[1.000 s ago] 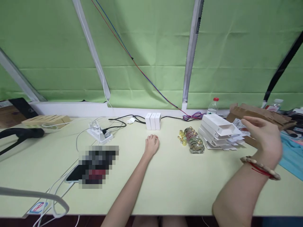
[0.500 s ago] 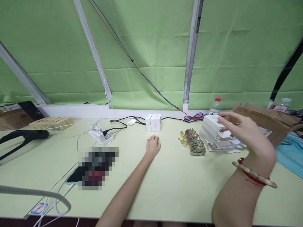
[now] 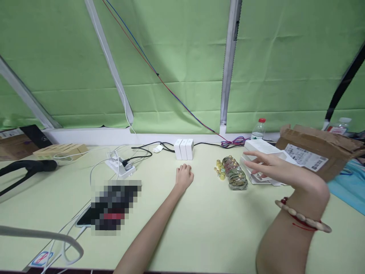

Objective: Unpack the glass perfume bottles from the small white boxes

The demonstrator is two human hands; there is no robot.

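Observation:
My left hand [image 3: 184, 177] rests on the table, loosely curled with nothing visible in it, just in front of three small white boxes [image 3: 184, 149] standing side by side. Over a stack of white cartons [image 3: 261, 145] at the right hovers my right hand [image 3: 268, 165], fingers stretched and apart, holding nothing I can see. It hides part of the stack. To its left lies a row of clear-wrapped packets [image 3: 235, 173], brown and green. Small gold-coloured pieces [image 3: 221, 170] are scattered beside those packets.
Behind the cartons are an open brown cardboard box [image 3: 319, 146] and a red-capped bottle [image 3: 258, 130]. At the left lie a power strip [image 3: 121, 167], a phone [image 3: 84, 217] with white cables, yellow boxes [image 3: 61, 150] and a black handle-like object [image 3: 31, 167].
My right hand has moved left and lower across the carton stack, uncovering the label on the cardboard box. My left hand has stayed where it was.

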